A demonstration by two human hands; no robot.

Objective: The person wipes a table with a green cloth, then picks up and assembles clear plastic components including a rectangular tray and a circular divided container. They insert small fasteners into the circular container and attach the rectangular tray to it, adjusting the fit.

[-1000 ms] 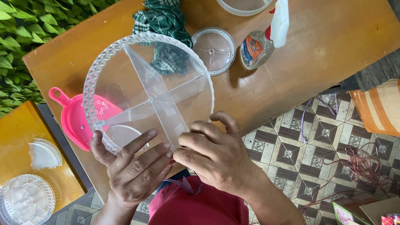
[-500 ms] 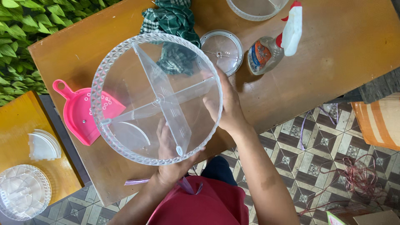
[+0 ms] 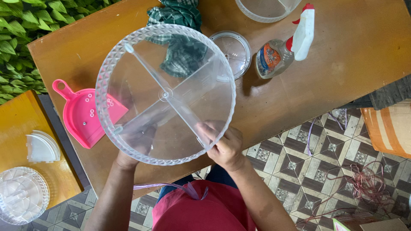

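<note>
I hold a large round clear plastic tray (image 3: 128, 51) with a faceted rim and a cross-shaped divider, level above the brown wooden table (image 3: 342, 51). My left hand (image 3: 138, 143) is under the tray's near left side, seen through the plastic. At the near right rim my right hand (image 3: 224, 145) grips the tray, fingers curled over the edge by a divider end.
On the table lie a pink dustpan-shaped scoop (image 3: 83, 113), a green checked cloth (image 3: 177, 15), a small clear round lid (image 3: 233, 47), a spray bottle (image 3: 284, 47) and another clear tray (image 3: 267, 8) at the far edge. A yellow side table (image 3: 17, 124) holds clear plastic parts. Red string (image 3: 364, 179) lies on the tiled floor.
The tray has turned and levelled out. My right hand slid from the far right rim to the near right rim. My left hand shifted left beneath the tray.
</note>
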